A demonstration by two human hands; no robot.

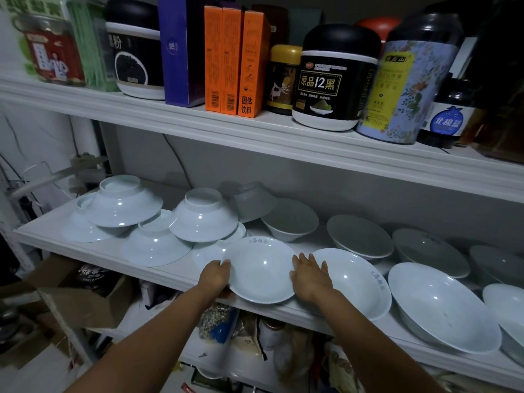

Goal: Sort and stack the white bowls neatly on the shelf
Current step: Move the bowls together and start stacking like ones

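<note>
Many white bowls lie scattered on the middle shelf (85, 252). An upright white bowl (262, 270) sits at the shelf's front edge, tilted toward me. My left hand (215, 275) grips its left rim and my right hand (310, 275) presses its right rim. Left of it, several bowls (202, 215) lie upside down, leaning on one another. To the right, another upright bowl (357, 282) sits partly under my right hand, and a further one (442, 304) follows. More upright bowls (360, 235) stand in the darker back row.
The upper shelf (255, 129) carries jars, orange boxes (235, 61) and a black tub (334, 78). Below the bowl shelf are bags and packets (249, 333). An open cardboard box (85, 290) sits at lower left. Cables run along the left wall.
</note>
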